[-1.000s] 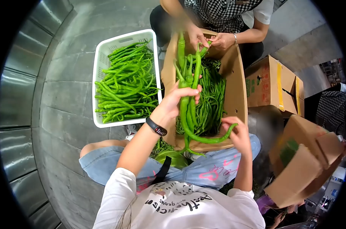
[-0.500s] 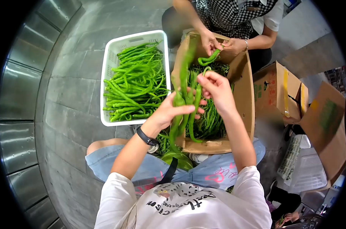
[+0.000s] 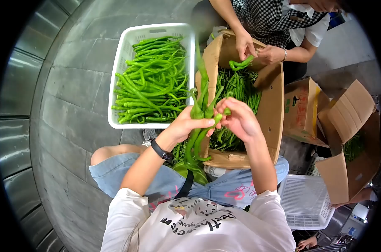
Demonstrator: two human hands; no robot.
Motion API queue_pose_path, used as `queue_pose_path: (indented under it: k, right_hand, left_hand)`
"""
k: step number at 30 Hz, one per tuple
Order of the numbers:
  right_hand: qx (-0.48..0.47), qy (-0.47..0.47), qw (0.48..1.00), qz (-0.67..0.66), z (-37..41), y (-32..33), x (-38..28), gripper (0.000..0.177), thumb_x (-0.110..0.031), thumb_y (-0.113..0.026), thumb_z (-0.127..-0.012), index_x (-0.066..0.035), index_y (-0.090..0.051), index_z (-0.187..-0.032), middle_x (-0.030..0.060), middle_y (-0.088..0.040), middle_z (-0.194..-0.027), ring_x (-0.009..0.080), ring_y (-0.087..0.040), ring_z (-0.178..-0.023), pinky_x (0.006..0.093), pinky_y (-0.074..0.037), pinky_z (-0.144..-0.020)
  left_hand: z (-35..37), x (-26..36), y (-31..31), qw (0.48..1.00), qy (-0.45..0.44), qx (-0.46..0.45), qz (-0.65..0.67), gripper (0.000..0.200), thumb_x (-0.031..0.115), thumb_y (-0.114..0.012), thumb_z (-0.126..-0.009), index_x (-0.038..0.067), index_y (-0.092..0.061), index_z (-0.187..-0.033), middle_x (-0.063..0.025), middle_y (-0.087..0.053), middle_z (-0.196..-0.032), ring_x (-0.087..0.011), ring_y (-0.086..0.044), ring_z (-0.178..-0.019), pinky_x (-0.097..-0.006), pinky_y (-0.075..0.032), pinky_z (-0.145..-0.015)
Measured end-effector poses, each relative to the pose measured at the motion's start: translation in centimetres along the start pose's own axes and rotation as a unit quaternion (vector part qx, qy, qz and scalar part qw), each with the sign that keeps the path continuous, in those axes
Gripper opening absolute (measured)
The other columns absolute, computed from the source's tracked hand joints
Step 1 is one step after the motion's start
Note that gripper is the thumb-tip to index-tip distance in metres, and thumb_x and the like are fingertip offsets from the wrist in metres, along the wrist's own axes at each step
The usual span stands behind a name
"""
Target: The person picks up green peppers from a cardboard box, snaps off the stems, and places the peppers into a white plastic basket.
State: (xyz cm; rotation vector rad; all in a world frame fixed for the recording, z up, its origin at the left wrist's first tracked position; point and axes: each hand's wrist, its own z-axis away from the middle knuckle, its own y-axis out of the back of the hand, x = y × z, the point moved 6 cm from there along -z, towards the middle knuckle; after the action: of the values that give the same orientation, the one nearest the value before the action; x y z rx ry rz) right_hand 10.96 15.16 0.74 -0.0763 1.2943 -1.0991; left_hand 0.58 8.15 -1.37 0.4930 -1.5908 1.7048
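Several long green peppers (image 3: 194,140) are gripped in my left hand (image 3: 188,124), some pointing up and some hanging down over my lap. Close beside it, my right hand (image 3: 240,119) has its fingers pinched at a green pepper piece (image 3: 227,111). Both hands are above the near left part of a cardboard box (image 3: 271,113) that holds many thin green peppers (image 3: 236,90). To the left stands a white crate (image 3: 117,80) with long green peppers (image 3: 150,84) lying in it.
Across the box, a co-worker's hands (image 3: 257,51) hold a curled green pepper (image 3: 241,64). At the right are a closed-sided carton (image 3: 299,107), an open carton (image 3: 335,176) and a white plastic basket (image 3: 306,201). Metal panels (image 3: 16,155) line the left.
My right hand has moved down, nearer my left hand. The long pepper hanging between my hands now lies with the bunch at my left hand. The view has shifted, showing more of the right cartons.
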Motion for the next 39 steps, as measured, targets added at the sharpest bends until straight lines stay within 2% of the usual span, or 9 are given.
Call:
queue_pose_path:
  k: [3, 5, 9, 16, 21, 26, 30, 34, 39]
  right_hand:
    - [0.033, 0.076, 0.995, -0.055, 0.3, 1.2, -1.2, 0.016, -0.019, -0.047, -0.092, -0.004, -0.05, -0.09, 0.0096, -0.052, -0.089, 0.0193, -0.053, -0.082, 0.033, -0.046, -0.072]
    - [0.033, 0.101, 0.99, 0.098, 0.5, 2.0, -1.6, 0.015, -0.014, -0.052, -0.091, -0.002, -0.054, -0.099, 0.0054, -0.054, -0.087, 0.0136, -0.052, -0.081, 0.0281, -0.044, -0.076]
    - [0.047, 0.042, 0.961, 0.27, 0.9, 0.9, 0.3, 0.016, -0.016, -0.059, -0.09, 0.0, -0.059, -0.094, 0.0014, -0.06, -0.075, 0.0058, -0.055, -0.059, 0.0207, -0.043, -0.051]
    - [0.111, 0.051, 0.977, 0.175, 1.6, 1.8, -0.2, 0.022, -0.023, -0.055, -0.093, -0.004, -0.058, -0.083, -0.0011, -0.054, -0.066, 0.0064, -0.049, -0.058, 0.0217, -0.04, -0.057]
    - [0.035, -0.01, 0.997, -0.062, 1.5, 2.9, 0.6, 0.034, -0.028, -0.049, -0.094, -0.006, -0.048, -0.068, 0.0014, -0.042, -0.057, 0.0119, -0.037, -0.054, 0.0255, -0.032, -0.053]
    - [0.121, 0.038, 0.991, -0.039, 2.4, 3.0, -0.3, 0.011, -0.016, -0.052, -0.091, -0.006, -0.052, -0.089, 0.0046, -0.05, -0.075, 0.0136, -0.045, -0.066, 0.0293, -0.044, -0.064]
    - [0.057, 0.078, 0.995, 0.01, 2.0, 3.5, -0.9, 0.02, -0.015, -0.052, -0.092, -0.003, -0.054, -0.107, -0.0014, -0.044, -0.072, 0.008, -0.04, -0.063, 0.024, -0.038, -0.057]
    - [0.06, 0.079, 0.994, 0.05, 0.8, 2.4, -1.3, 0.021, -0.015, -0.057, -0.09, -0.003, -0.055, -0.108, -0.0057, -0.043, -0.069, 0.0025, -0.033, -0.054, 0.0189, -0.032, -0.052]
    - [0.116, 0.12, 0.984, 0.064, 0.7, 2.4, -2.1, 0.014, -0.018, -0.06, -0.089, -0.006, -0.057, -0.082, -0.0074, -0.039, -0.056, 0.0015, -0.03, -0.046, 0.0184, -0.026, -0.044]
  left_hand:
    - [0.0, -0.3, 0.5, 0.999, 0.032, 0.03, 0.026, 0.026, 0.011, -0.066, -0.08, 0.002, -0.054, -0.101, -0.0141, -0.063, -0.085, -0.0182, -0.058, -0.064, -0.028, -0.047, -0.059]
    - [-0.2, -1.1, 0.4, 0.998, 0.061, 0.014, -0.008, 0.028, 0.011, -0.066, -0.081, 0.003, -0.055, -0.105, -0.0115, -0.064, -0.086, -0.0154, -0.059, -0.065, -0.0264, -0.048, -0.059]
    - [-0.4, -1.5, -1.5, 0.997, 0.054, -0.004, -0.053, 0.036, 0.011, -0.065, -0.083, 0.004, -0.05, -0.115, -0.0084, -0.064, -0.09, -0.0118, -0.06, -0.067, -0.0244, -0.049, -0.062]
    - [-0.5, -2.2, -1.8, 0.999, 0.034, 0.02, -0.015, 0.037, 0.011, -0.064, -0.086, 0.004, -0.044, -0.116, -0.0106, -0.061, -0.091, -0.0128, -0.058, -0.065, -0.0244, -0.048, -0.059]
    - [-0.5, -2.5, -1.0, 0.998, 0.03, -0.008, -0.048, 0.031, 0.013, -0.065, -0.085, 0.003, -0.047, -0.108, -0.0152, -0.064, -0.092, -0.0158, -0.059, -0.064, -0.0277, -0.049, -0.059]
    - [-0.5, -2.2, -0.3, 0.999, 0.029, 0.025, 0.017, 0.029, 0.012, -0.065, -0.084, 0.004, -0.048, -0.106, -0.0147, -0.063, -0.088, -0.016, -0.058, -0.064, -0.0264, -0.047, -0.058]
    - [-0.3, -2.9, -0.9, 0.996, 0.085, -0.035, -0.013, 0.029, 0.012, -0.066, -0.084, 0.005, -0.048, -0.105, -0.0142, -0.063, -0.088, -0.0155, -0.059, -0.065, -0.0264, -0.047, -0.058]
    - [0.3, -4.1, -2.2, 0.98, 0.156, -0.121, 0.008, 0.032, 0.006, -0.066, -0.082, 0.005, -0.046, -0.108, -0.0149, -0.063, -0.088, -0.0153, -0.059, -0.064, -0.0275, -0.049, -0.058]
    - [0.4, -3.4, -2.6, 0.978, 0.13, -0.161, 0.021, 0.059, -0.002, -0.07, -0.074, 0.009, -0.036, -0.121, -0.0171, -0.057, -0.105, -0.0172, -0.059, -0.069, -0.0291, -0.052, -0.065]
